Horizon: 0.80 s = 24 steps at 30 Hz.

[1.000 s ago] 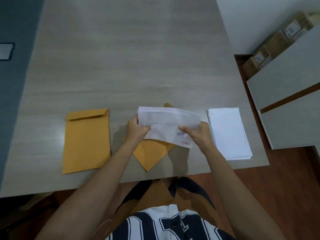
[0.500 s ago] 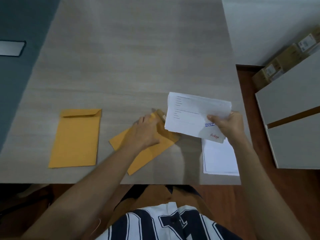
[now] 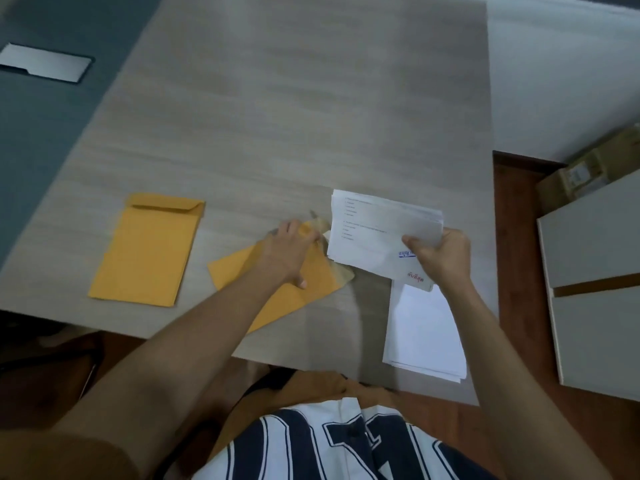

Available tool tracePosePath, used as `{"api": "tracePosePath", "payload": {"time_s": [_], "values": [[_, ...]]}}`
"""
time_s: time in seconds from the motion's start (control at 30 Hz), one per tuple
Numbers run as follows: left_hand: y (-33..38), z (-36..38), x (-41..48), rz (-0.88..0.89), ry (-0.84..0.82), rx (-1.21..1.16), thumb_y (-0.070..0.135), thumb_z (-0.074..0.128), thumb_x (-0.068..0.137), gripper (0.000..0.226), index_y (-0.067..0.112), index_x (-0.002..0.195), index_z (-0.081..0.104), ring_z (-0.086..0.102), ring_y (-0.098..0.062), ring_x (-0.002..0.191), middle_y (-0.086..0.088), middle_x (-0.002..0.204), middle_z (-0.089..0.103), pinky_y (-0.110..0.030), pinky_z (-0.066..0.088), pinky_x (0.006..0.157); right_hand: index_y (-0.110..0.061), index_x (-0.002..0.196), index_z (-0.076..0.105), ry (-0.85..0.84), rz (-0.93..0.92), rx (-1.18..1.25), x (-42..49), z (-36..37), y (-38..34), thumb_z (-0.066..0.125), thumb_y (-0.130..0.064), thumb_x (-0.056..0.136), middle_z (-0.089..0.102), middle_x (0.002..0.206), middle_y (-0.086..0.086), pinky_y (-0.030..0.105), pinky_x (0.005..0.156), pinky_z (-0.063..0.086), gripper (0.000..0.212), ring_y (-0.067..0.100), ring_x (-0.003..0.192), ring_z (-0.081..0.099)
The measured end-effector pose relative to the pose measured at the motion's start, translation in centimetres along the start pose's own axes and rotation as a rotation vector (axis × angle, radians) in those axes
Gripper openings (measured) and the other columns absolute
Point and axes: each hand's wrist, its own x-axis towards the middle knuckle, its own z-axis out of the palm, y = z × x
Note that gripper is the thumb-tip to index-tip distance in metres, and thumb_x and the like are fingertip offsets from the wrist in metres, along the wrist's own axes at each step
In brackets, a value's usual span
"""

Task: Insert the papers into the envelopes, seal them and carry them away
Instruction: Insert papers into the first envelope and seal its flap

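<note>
Left hand (image 3: 290, 251): I see it gripping the envelope (image 3: 287, 299) at its mouth, near the table (image 3: 311, 116) front edge.
Right hand (image 3: 442, 258): pinches folded papers (image 3: 374, 233), raised beside that mouth.
Paper stack (image 3: 426, 330): front right corner.

Head-worn, steeply down (near) onto table (image 3: 294, 98)
</note>
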Motion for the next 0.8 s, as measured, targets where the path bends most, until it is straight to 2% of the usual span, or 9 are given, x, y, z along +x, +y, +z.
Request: {"api": "tracePosePath", "payload": {"time_s": [0.17, 0.27, 0.37, 0.47, 0.57, 0.7, 0.8], "values": [[0.2, -0.1, -0.4, -0.015, 0.03, -0.028, 0.05, 0.092, 0.049, 0.108, 0.036, 0.137, 0.031, 0.038, -0.028, 0.128, -0.007, 0.141, 0.034, -0.041, 0.046, 0.094, -0.007, 0.086, 0.073, -0.107, -0.012, -0.076, 0.5, 0.2, -0.5, 0.081, -0.02, 0.078, 0.069, 0.083, 0.009, 0.041, 0.072, 0.058, 0.017, 0.027, 0.076, 0.068], [0.0, 0.2, -0.7, -0.015, 0.056, -0.016, 0.053, 0.091, 0.051, 0.106, 0.031, 0.135, 0.031, 0.039, -0.027, 0.13, -0.007, 0.144, 0.031, -0.04, 0.045, 0.097, -0.014, 0.08, 0.069, -0.185, -0.008, -0.103, 1.0, 0.1, -1.0, 0.081, -0.017, 0.076, 0.07, 0.084, 0.008, 0.035, 0.069, 0.056, 0.013, 0.024, 0.076, 0.067], [-0.1, 0.3, -1.1, -0.006, 0.077, -0.01, 0.053, 0.09, 0.053, 0.109, 0.031, 0.139, 0.026, 0.04, -0.027, 0.13, -0.008, 0.144, 0.03, -0.04, 0.045, 0.098, -0.009, 0.085, 0.072, -0.244, -0.067, -0.178, 1.6, 0.0, -2.1, 0.08, -0.017, 0.077, 0.068, 0.081, 0.005, 0.027, 0.062, 0.048, 0.013, 0.022, 0.073, 0.065], [-0.2, 0.3, -1.2, -0.012, 0.082, -0.031, 0.054, 0.09, 0.052, 0.107, 0.031, 0.136, 0.028, 0.04, -0.028, 0.129, -0.008, 0.143, 0.03, -0.041, 0.044, 0.098, -0.005, 0.084, 0.074, -0.207, -0.14, -0.223, 2.0, 0.2, -3.1, 0.078, -0.017, 0.078, 0.069, 0.079, 0.008, 0.033, 0.067, 0.053, 0.014, 0.027, 0.076, 0.068], [-0.2, 0.3, -1.1, -0.009, 0.077, -0.034, 0.055, 0.091, 0.049, 0.106, 0.029, 0.133, 0.031, 0.042, -0.028, 0.125, -0.009, 0.139, 0.035, -0.04, 0.044, 0.096, -0.001, 0.087, 0.074, -0.142, -0.183, -0.216, 2.5, 0.0, -3.8, 0.077, -0.018, 0.08, 0.073, 0.086, 0.015, 0.037, 0.071, 0.055, 0.019, 0.03, 0.079, 0.068], [-0.5, 0.3, -1.0, -0.005, 0.071, -0.036, 0.055, 0.09, 0.05, 0.105, 0.028, 0.132, 0.031, 0.043, -0.028, 0.123, -0.009, 0.136, 0.036, -0.04, 0.045, 0.095, 0.004, 0.087, 0.074, -0.116, -0.249, -0.236, 2.5, 0.2, -4.4, 0.078, -0.022, 0.08, 0.072, 0.083, 0.017, 0.037, 0.067, 0.054, 0.026, 0.032, 0.075, 0.068], [-0.5, 0.3, -0.9, 0.004, 0.071, -0.03, 0.057, 0.09, 0.05, 0.106, 0.028, 0.132, 0.031, 0.043, -0.027, 0.122, -0.009, 0.136, 0.037, -0.041, 0.046, 0.096, 0.005, 0.079, 0.073, -0.134, -0.296, -0.29, 2.2, 0.5, -4.3, 0.077, -0.024, 0.081, 0.072, 0.076, 0.019, 0.035, 0.062, 0.05, 0.029, 0.034, 0.07, 0.067]]}}
